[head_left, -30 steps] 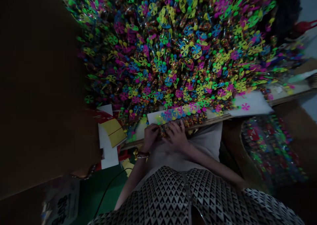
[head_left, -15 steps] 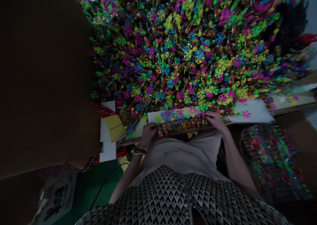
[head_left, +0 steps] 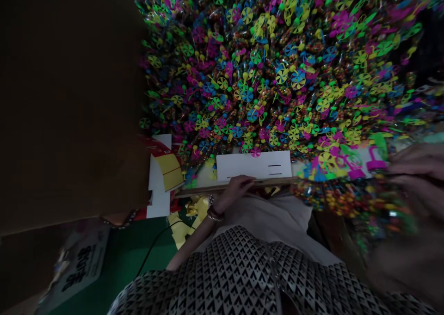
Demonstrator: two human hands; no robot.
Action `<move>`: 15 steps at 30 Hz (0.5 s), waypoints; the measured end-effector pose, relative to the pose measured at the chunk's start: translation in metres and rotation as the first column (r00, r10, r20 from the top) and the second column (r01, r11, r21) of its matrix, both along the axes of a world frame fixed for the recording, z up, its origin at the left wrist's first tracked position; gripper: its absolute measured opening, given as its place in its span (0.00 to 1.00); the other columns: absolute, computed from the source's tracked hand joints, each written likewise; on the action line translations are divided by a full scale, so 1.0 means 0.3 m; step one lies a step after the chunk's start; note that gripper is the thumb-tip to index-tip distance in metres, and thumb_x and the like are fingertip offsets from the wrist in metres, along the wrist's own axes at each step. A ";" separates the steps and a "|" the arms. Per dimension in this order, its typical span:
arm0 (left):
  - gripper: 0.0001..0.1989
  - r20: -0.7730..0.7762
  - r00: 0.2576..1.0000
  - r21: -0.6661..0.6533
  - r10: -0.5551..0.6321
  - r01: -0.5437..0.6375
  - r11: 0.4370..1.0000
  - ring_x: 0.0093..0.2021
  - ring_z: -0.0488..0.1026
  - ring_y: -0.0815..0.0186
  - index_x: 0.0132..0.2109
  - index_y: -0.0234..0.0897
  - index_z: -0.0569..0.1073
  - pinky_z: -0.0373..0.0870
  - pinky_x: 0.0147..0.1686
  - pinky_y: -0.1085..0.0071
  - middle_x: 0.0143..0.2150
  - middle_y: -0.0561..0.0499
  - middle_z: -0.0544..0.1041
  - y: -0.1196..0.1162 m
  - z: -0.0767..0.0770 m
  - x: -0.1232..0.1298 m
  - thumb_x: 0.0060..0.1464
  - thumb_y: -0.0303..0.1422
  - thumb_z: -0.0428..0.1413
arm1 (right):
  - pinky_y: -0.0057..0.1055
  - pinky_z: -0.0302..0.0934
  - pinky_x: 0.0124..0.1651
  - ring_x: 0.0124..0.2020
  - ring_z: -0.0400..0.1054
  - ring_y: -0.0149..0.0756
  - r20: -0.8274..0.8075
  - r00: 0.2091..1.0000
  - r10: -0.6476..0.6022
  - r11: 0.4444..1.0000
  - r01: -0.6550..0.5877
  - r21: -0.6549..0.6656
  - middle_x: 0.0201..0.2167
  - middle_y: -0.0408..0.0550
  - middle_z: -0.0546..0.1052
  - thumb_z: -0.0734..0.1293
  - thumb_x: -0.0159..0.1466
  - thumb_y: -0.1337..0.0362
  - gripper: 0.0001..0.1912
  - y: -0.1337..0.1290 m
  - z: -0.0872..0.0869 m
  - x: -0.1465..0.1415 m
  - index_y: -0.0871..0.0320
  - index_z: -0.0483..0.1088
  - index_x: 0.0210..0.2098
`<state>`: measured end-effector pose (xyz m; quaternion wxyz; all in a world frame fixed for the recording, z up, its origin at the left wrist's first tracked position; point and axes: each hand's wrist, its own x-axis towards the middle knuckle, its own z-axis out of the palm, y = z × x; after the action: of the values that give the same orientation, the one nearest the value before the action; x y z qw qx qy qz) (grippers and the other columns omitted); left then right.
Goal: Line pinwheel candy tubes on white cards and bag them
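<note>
Just now the row of toys (head_left: 342, 199) has left the card (head_left: 251, 165): half a second ago it lay along the card with a hand at either end, and it has since been carried off to the card's right. The right hand (head_left: 421, 164) appears closed around the row's far end; blur hides the exact hold. Meanwhile the left hand (head_left: 236, 188) has shifted from the card's left end towards the middle of its front edge, fingers close together; whether they grip anything or only rest, I cannot tell. With the row gone, dark lines show on the card's white face, so I judge that handling of this row there is over. Behind the card spreads the heap (head_left: 263, 79) of similar toys; left of it are yellow paper (head_left: 169, 172) and, farther out, a carton (head_left: 69, 102).
</note>
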<state>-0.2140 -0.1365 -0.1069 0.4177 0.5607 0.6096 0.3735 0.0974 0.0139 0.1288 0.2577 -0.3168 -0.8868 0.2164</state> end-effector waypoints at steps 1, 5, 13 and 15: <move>0.12 -0.005 0.999 0.009 0.039 -0.039 0.999 0.41 0.76 0.64 0.45 0.37 0.78 0.71 0.42 0.70 0.41 0.47 0.80 -0.003 -0.008 -0.009 0.59 0.36 0.54 | 0.40 0.59 0.37 0.36 0.68 0.38 0.068 0.994 0.088 0.995 -0.091 0.036 0.33 0.46 0.74 0.64 0.64 0.54 0.08 0.002 0.019 -0.031 0.38 0.74 0.40; 0.11 -0.007 0.977 0.026 0.212 -0.212 0.977 0.40 0.77 0.64 0.43 0.37 0.78 0.72 0.39 0.70 0.41 0.48 0.81 -0.037 -0.032 -0.097 0.59 0.37 0.54 | 0.34 0.59 0.34 0.34 0.67 0.34 0.253 0.899 0.358 0.916 -0.390 0.088 0.31 0.45 0.74 0.59 0.68 0.59 0.11 0.001 -0.030 -0.241 0.48 0.74 0.39; 0.14 -0.021 0.844 0.077 0.535 -0.533 0.843 0.37 0.78 0.64 0.44 0.38 0.78 0.74 0.40 0.67 0.40 0.48 0.81 -0.145 -0.068 -0.297 0.56 0.41 0.57 | 0.39 0.54 0.47 0.40 0.68 0.41 0.608 0.715 0.347 0.883 -0.468 0.046 0.38 0.52 0.76 0.61 0.66 0.68 0.10 -0.209 -0.468 -0.806 0.59 0.72 0.43; 0.14 -0.049 0.804 0.101 0.592 -0.586 0.804 0.37 0.78 0.64 0.44 0.38 0.78 0.74 0.40 0.66 0.40 0.48 0.81 -0.167 -0.081 -0.314 0.56 0.41 0.56 | 0.41 0.54 0.47 0.41 0.69 0.43 0.638 0.723 0.264 0.921 -0.385 0.055 0.39 0.56 0.76 0.60 0.65 0.71 0.11 -0.232 -0.569 -0.892 0.63 0.71 0.45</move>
<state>-0.3083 -0.1866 -0.1313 0.2340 0.3746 0.7537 0.4867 -0.1701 -0.0558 -0.0420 -0.0615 -0.1842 -0.9792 0.0593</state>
